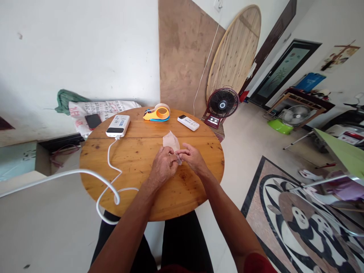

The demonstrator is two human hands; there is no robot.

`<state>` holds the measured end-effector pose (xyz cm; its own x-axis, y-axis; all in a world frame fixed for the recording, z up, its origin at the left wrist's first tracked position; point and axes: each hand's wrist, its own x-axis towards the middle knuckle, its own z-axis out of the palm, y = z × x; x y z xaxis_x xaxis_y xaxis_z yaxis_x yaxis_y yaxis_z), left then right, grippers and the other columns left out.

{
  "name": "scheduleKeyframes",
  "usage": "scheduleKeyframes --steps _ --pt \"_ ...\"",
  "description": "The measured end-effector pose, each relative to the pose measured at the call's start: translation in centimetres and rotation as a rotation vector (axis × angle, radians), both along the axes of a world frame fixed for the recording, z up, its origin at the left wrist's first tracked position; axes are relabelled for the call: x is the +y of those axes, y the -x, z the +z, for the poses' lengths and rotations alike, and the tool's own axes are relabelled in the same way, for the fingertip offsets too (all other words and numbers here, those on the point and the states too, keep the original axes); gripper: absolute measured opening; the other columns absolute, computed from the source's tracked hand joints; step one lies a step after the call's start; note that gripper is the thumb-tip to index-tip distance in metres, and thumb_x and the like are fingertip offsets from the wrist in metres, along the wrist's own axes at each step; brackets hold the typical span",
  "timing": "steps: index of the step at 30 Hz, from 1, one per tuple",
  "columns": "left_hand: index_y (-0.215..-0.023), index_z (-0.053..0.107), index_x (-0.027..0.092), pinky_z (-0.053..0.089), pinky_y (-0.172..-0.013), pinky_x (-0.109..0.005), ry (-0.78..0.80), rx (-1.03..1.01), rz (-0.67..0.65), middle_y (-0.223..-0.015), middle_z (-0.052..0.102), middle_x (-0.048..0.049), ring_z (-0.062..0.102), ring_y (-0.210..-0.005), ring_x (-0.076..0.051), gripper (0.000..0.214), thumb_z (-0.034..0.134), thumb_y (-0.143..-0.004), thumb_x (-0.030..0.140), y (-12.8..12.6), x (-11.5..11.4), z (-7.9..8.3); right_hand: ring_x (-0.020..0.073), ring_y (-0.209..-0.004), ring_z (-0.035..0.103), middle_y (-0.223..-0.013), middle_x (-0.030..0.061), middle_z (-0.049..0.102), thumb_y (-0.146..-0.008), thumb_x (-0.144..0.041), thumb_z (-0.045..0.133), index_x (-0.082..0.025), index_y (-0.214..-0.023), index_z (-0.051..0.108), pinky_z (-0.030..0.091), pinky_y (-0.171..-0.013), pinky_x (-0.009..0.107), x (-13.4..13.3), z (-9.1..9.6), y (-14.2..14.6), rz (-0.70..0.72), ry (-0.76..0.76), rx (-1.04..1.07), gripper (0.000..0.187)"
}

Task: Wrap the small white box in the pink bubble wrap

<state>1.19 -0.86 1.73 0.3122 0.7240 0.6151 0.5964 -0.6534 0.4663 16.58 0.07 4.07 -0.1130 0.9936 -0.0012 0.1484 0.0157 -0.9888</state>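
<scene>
Both my hands meet over the middle of the round wooden table (133, 151), closed on a thin, pale, crinkled sheet. The wider part of the pale sheet (171, 140) sticks out beyond my fingers, and a small translucent bit shows between the hands. Whether it is paper or plastic I cannot make out. My left hand (165, 165) is curled, thumb and fingers pinching the sheet's near part. On the other side my right hand (192, 156) pinches with thumb and forefinger at the same spot. Part of the sheet is hidden by the fingers.
An orange and blue tape dispenser (157, 113) stands at the table's far side. A white power bank (118, 126) with a white cable (109, 159) lies left; another white device (188, 123) lies right. Beyond the table are a dark red fan (223, 104) and a phone (93, 120).
</scene>
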Motion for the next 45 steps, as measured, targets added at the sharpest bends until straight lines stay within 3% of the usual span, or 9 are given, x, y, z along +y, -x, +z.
scheduleKeyframes --steps 5,11,16,27,33,36,38,40,45 --pt "-0.072 0.068 0.020 0.047 -0.077 -0.032 0.089 -0.188 0.035 -0.076 0.062 -0.0036 0.056 -0.080 -0.018 0.022 0.049 -0.074 0.010 0.0 0.0 0.0 0.0181 -0.084 0.065 -0.103 0.0071 0.070 -0.071 -0.012 0.055 -0.015 -0.127 0.047 0.051 -0.071 0.028 0.0 0.3 0.4 0.057 -0.139 -0.309 0.056" --pt "-0.078 0.059 0.019 0.047 -0.068 -0.027 0.225 -0.381 0.247 -0.080 0.061 -0.0015 0.057 -0.072 -0.015 0.012 0.052 -0.071 0.014 -0.4 0.4 -0.4 0.0180 -0.084 0.061 -0.111 0.0075 0.066 -0.074 -0.008 0.052 -0.019 -0.140 0.034 0.047 -0.085 0.034 -0.8 0.5 1.2 0.066 -0.336 -0.663 0.069" --pt "-0.079 0.059 0.019 0.045 -0.071 -0.028 0.300 -0.334 0.255 -0.081 0.060 -0.0021 0.056 -0.078 -0.016 0.010 0.059 -0.076 0.028 -1.0 0.3 -0.2 0.0209 -0.093 0.060 -0.113 0.0100 0.065 -0.075 -0.007 0.049 -0.016 -0.144 0.026 0.046 -0.087 0.035 -0.8 0.6 1.3 0.108 -0.367 -0.724 0.074" --pt "-0.078 0.059 0.019 0.044 -0.070 -0.028 0.424 -0.328 0.288 -0.082 0.058 -0.0018 0.055 -0.078 -0.016 0.006 0.058 -0.075 0.023 -1.5 0.8 -0.6 0.0230 -0.097 0.060 -0.117 0.0133 0.064 -0.073 -0.004 0.047 -0.013 -0.147 0.019 0.046 -0.090 0.040 -1.4 1.7 0.6 0.225 -0.364 -0.660 0.080" --pt "-0.075 0.062 0.019 0.044 -0.076 -0.035 0.312 -0.002 0.427 -0.081 0.058 -0.0058 0.054 -0.086 -0.023 0.005 0.059 -0.071 0.019 -2.0 0.7 0.6 0.0166 -0.083 0.064 -0.101 0.0069 0.069 -0.077 -0.014 0.048 -0.017 -0.127 0.051 0.051 -0.076 0.030 1.9 -0.4 -1.6 0.087 -0.282 -0.322 0.050" --pt "-0.072 0.063 0.019 0.045 -0.077 -0.036 0.286 0.069 0.426 -0.082 0.058 -0.0073 0.055 -0.085 -0.024 0.004 0.059 -0.070 0.018 -2.0 1.0 0.8 0.0137 -0.068 0.061 -0.091 0.0045 0.068 -0.077 -0.022 0.051 -0.016 -0.103 0.063 0.051 -0.063 0.027 4.8 -0.9 -2.7 0.006 -0.280 -0.294 0.029" --pt "-0.071 0.062 0.019 0.045 -0.079 -0.036 0.260 0.061 0.402 -0.084 0.058 -0.0069 0.055 -0.086 -0.023 0.005 0.059 -0.069 0.017 -2.0 1.2 0.7 0.0125 -0.063 0.060 -0.084 0.0022 0.067 -0.077 -0.020 0.049 -0.016 -0.096 0.066 0.050 -0.063 0.026 6.7 -0.7 -3.0 0.081 -0.313 -0.366 0.025" --pt "-0.070 0.061 0.020 0.045 -0.082 -0.036 0.241 0.034 0.365 -0.086 0.058 -0.0060 0.055 -0.089 -0.022 0.006 0.058 -0.069 0.015 -1.9 1.3 0.4 0.0135 -0.073 0.062 -0.086 0.0026 0.067 -0.076 -0.012 0.045 -0.017 -0.095 0.068 0.051 -0.072 0.028 8.3 -0.1 -2.8 0.172 -0.401 -0.451 0.030" --pt "-0.071 0.057 0.020 0.046 -0.086 -0.035 0.279 -0.074 0.256 -0.094 0.060 -0.0049 0.056 -0.094 -0.021 0.010 0.054 -0.069 0.011 -1.6 1.3 0.2 0.0181 -0.116 0.053 -0.135 0.0070 0.048 -0.068 0.002 0.040 -0.019 -0.096 0.070 0.041 -0.100 0.037 10.5 0.7 -2.1 0.394 -0.619 -0.578 0.047"
